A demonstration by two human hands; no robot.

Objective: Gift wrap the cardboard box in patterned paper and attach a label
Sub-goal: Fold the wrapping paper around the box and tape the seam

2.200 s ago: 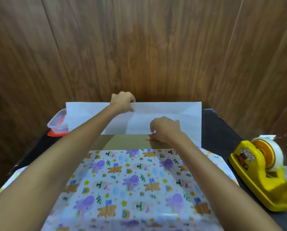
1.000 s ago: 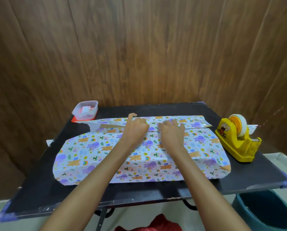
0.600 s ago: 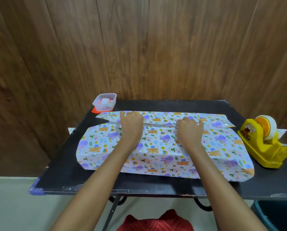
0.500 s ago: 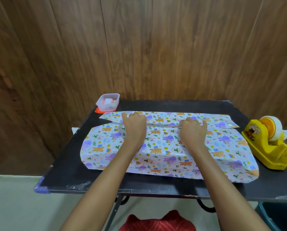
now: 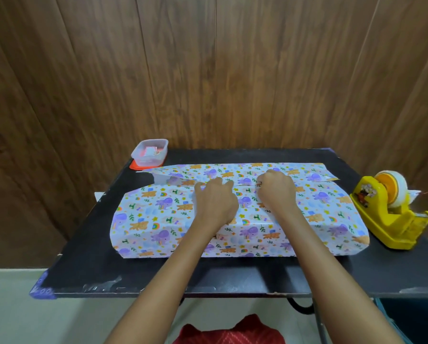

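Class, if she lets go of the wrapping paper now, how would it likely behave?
The wrapping paper looks thin and floppy; its untaped far flap would probably spring up. Both hands, left and right, press the seam. Its glossy surface may be slippery.

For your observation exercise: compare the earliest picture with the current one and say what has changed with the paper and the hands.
The far flap of the wrapping paper, earlier raised with its white side showing, now lies folded over the box. Both hands came together at the seam: left hand, right hand, pressing it flat. The tape dispenser and plastic tub stayed put.
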